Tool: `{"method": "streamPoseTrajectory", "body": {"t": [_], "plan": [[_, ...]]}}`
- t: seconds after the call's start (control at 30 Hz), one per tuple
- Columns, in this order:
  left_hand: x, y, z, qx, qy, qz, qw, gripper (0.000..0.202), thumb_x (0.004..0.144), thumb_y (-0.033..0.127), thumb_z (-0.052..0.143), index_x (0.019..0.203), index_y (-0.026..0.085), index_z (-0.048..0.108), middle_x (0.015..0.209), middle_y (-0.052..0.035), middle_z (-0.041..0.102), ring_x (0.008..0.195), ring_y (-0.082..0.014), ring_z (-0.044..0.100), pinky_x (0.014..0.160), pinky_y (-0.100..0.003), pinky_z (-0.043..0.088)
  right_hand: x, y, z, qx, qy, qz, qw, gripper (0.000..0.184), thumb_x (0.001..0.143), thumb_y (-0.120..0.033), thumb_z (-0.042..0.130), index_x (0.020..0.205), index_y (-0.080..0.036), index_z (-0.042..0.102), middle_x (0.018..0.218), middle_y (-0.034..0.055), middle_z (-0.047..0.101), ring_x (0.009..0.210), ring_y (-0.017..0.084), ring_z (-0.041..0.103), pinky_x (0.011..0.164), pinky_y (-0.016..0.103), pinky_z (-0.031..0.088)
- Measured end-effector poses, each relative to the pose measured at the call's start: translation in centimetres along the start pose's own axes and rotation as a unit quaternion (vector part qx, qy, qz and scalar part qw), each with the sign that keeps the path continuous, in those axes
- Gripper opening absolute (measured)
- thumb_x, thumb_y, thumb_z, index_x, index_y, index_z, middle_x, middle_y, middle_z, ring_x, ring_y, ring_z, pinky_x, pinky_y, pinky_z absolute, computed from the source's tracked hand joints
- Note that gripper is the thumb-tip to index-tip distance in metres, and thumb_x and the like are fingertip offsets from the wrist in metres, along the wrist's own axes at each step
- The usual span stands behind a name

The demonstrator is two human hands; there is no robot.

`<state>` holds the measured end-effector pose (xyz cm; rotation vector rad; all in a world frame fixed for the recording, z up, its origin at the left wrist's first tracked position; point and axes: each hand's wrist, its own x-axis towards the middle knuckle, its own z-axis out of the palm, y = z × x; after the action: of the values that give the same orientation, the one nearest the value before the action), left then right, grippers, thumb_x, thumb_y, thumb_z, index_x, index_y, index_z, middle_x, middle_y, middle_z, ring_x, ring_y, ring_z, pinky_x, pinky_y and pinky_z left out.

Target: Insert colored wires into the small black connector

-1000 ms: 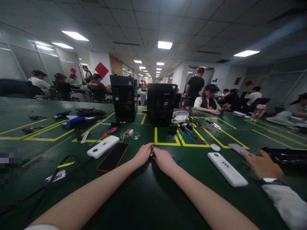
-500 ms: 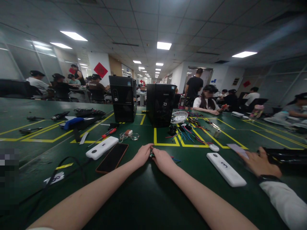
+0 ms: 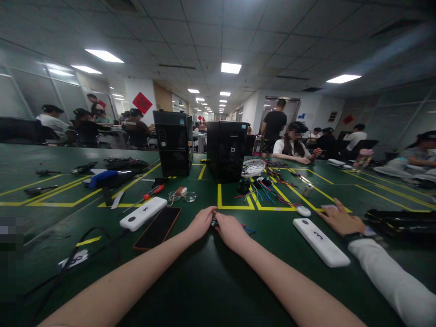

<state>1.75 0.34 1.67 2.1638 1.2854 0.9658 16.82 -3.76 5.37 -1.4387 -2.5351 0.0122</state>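
In the middle of the green table, my left hand (image 3: 200, 223) and my right hand (image 3: 230, 230) meet, fingers curled together. Between them is a small electronic part (image 3: 214, 223) with a greenish, pale surface, mostly hidden by the fingers. Red and blue wires (image 3: 250, 230) stick out past my right hand and seem to belong to it. A dark-screened phone (image 3: 158, 228) lies to the left of my left hand. Beyond it rests a white power bank (image 3: 143, 213) marked 8. On my right side lies another white power bank (image 3: 320, 242), marked 3.
Two black computer towers (image 3: 173, 150) stand ahead. Glasses (image 3: 189, 196), a red-handled screwdriver (image 3: 153, 191), loose wires (image 3: 264, 190), a white basket (image 3: 254, 168) and a white mouse (image 3: 303, 210) lie around. A co-worker's hand (image 3: 340, 219) reaches in from the right.
The co-worker's hand on the right has moved left across the table, over the pale flat piece. My two hands stay together in nearly the same place.
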Motion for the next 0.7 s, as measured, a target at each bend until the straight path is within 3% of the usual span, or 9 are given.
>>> {"method": "streamPoseTrajectory", "body": {"t": [0.4,0.7], "plan": [[0.3,-1.0,0.2,-0.023,0.012,0.002,1.0,0.035,0.09,0.023,0.03,0.117,0.016,0.052,0.106,-0.0083,0.061,0.101,-0.0191,0.054,0.094,-0.035,0.039,0.6,0.2,1.8,-0.016,0.065,-0.022,0.998,0.023,0.082,-0.01,0.041,0.102,-0.014,0.053,0.097,0.0094,0.062,0.093,0.021,0.056,0.081,0.032,0.04],[0.5,0.1,-0.7,-0.053,0.025,-0.012,0.998,0.034,0.088,0.021,0.033,0.115,0.016,0.053,0.114,-0.0087,0.059,0.107,-0.0187,0.053,0.097,-0.033,0.038,0.8,0.3,2.0,0.003,0.116,-0.049,0.992,0.033,0.083,-0.01,0.041,0.115,-0.014,0.05,0.111,0.0104,0.058,0.102,0.021,0.051,0.086,0.035,0.037]]}}
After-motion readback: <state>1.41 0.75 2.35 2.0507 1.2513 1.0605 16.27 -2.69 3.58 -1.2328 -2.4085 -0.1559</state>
